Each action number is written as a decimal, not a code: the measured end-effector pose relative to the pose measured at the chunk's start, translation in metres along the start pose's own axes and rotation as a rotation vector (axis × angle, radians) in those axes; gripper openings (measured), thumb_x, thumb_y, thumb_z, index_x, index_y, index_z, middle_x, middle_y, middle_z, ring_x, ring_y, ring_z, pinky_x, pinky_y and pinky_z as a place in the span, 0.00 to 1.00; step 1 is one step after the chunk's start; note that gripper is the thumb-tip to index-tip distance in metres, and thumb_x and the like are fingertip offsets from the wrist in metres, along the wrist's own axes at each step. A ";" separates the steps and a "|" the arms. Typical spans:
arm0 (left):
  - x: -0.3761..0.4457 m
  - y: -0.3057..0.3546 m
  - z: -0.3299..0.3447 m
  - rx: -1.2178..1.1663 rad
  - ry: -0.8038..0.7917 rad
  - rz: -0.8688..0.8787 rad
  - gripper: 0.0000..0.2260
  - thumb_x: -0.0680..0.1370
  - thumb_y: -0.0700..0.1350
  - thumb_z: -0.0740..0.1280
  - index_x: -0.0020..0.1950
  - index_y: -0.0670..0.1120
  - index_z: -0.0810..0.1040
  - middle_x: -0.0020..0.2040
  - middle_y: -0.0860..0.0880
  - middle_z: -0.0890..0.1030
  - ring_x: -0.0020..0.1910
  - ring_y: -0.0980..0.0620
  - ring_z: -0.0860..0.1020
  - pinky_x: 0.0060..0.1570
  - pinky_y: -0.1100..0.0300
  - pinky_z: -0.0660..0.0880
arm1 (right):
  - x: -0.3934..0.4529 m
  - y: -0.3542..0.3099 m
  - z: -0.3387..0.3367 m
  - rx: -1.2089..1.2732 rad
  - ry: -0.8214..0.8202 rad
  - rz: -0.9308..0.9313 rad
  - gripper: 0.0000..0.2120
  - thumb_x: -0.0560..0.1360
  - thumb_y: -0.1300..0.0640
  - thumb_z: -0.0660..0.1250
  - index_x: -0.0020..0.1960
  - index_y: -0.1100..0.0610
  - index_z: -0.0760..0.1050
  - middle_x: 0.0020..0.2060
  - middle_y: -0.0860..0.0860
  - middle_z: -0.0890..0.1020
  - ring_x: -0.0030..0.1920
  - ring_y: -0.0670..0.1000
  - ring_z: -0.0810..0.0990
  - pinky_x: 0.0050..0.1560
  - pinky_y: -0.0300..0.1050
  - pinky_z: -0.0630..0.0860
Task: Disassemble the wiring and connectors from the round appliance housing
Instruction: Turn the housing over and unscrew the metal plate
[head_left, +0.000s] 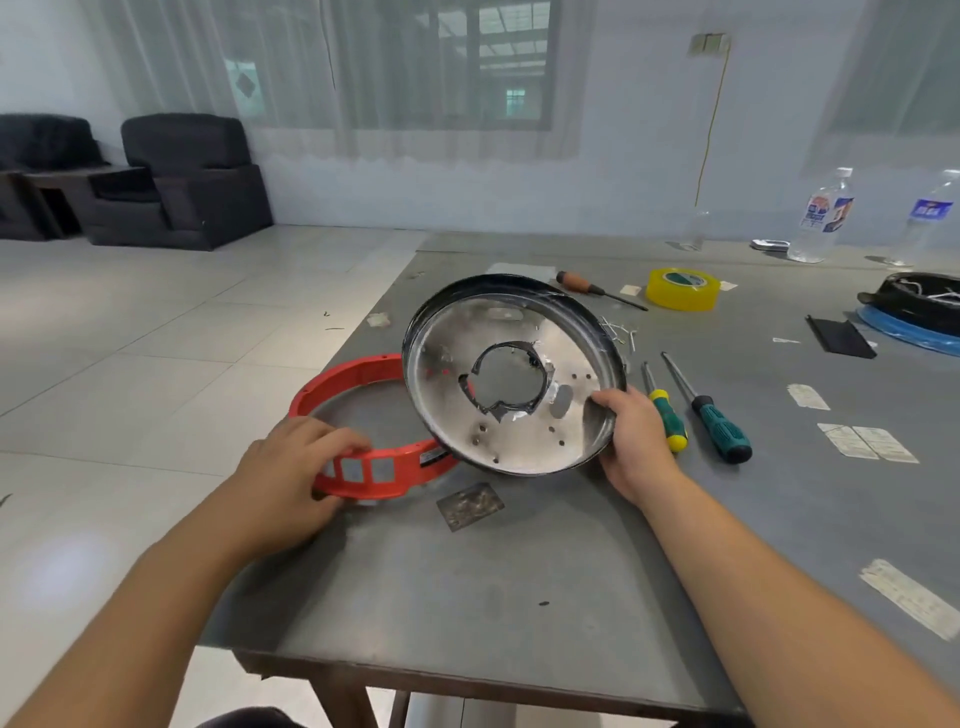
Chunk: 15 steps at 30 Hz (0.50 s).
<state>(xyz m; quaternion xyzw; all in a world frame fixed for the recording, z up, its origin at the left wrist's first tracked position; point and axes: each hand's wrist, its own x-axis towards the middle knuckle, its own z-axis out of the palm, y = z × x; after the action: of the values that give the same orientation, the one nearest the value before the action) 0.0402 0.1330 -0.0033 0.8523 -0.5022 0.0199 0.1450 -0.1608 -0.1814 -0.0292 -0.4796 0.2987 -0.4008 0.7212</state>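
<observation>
A round metal housing pan with a black rim and a jagged central hole is tilted up off the grey table. My right hand grips its near right rim. Left of it lies a red plastic ring, partly under the pan. My left hand holds the ring's near edge, fingers curled over the windowed part. No wiring shows inside the pan; a few loose white wire bits lie behind it.
Two green-handled screwdrivers lie right of my right hand. A wooden-handled screwdriver, a yellow tape roll, bottles, another black housing and paper labels sit farther back and right. A small metal plate lies near the pan. The table's left edge is close.
</observation>
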 end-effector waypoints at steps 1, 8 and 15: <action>-0.001 -0.001 -0.001 -0.010 -0.048 -0.043 0.22 0.76 0.46 0.75 0.66 0.63 0.74 0.64 0.57 0.74 0.73 0.49 0.68 0.70 0.45 0.68 | -0.001 0.000 0.000 -0.034 -0.010 -0.015 0.10 0.76 0.67 0.62 0.51 0.58 0.80 0.42 0.56 0.87 0.43 0.55 0.85 0.47 0.51 0.82; 0.010 0.036 -0.012 -0.552 0.178 -0.055 0.17 0.80 0.42 0.72 0.60 0.63 0.79 0.64 0.67 0.78 0.66 0.70 0.72 0.64 0.57 0.72 | -0.010 -0.010 0.000 -0.309 0.038 -0.233 0.10 0.75 0.59 0.64 0.49 0.48 0.81 0.40 0.43 0.86 0.43 0.45 0.84 0.41 0.38 0.79; 0.040 0.087 -0.031 -1.701 0.091 -0.278 0.15 0.83 0.48 0.67 0.67 0.42 0.80 0.63 0.40 0.85 0.58 0.45 0.85 0.52 0.52 0.84 | -0.016 -0.049 -0.013 -0.617 0.012 -0.613 0.04 0.81 0.48 0.59 0.54 0.41 0.72 0.46 0.35 0.81 0.48 0.42 0.79 0.49 0.39 0.75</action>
<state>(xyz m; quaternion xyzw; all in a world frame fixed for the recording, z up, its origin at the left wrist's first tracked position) -0.0116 0.0673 0.0534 0.5062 -0.2314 -0.3465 0.7551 -0.1937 -0.1837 0.0123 -0.7367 0.2523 -0.4913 0.3901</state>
